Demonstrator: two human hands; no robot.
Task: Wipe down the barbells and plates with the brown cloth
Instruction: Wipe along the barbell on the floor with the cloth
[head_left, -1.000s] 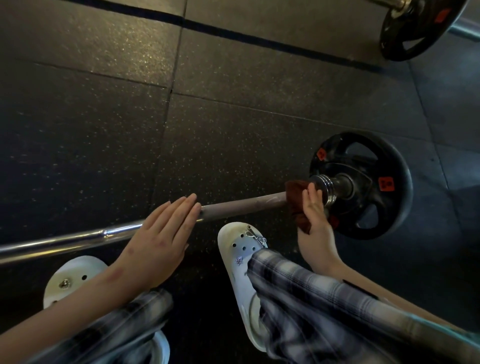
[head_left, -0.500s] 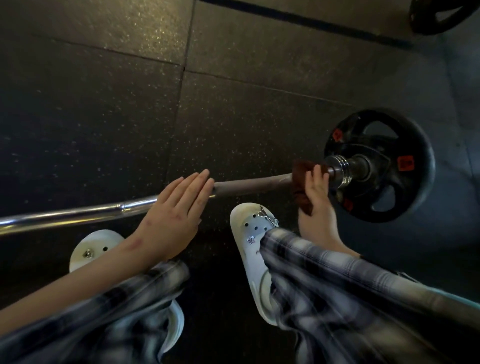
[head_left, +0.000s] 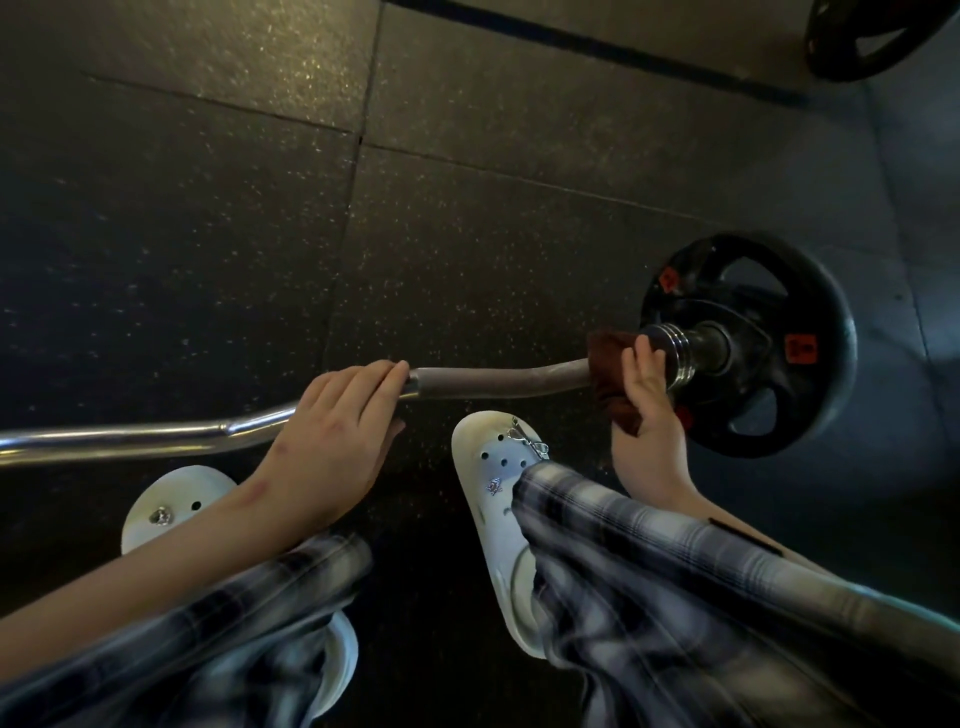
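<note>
One barbell (head_left: 493, 376), left hand (head_left: 337, 431) flat atop, right hand (head_left: 647, 415) seemingly gripping brown cloth (head_left: 608, 353), plate (head_left: 831, 322) labels (head_left: 800, 348) unreadable

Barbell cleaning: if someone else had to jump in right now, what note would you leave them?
Left hand: rests on the barbell, fingers laid along it.
Right hand: holds the brown cloth wrapped on the bar, right beside the chrome collar.
The barbell lies on the floor, with a black plate on its right end. A second plate shows at the top right.
Done: the pictures cannot show how much of the bar is already wiped.
Left: probably the collar, this plate, then the second plate.
</note>
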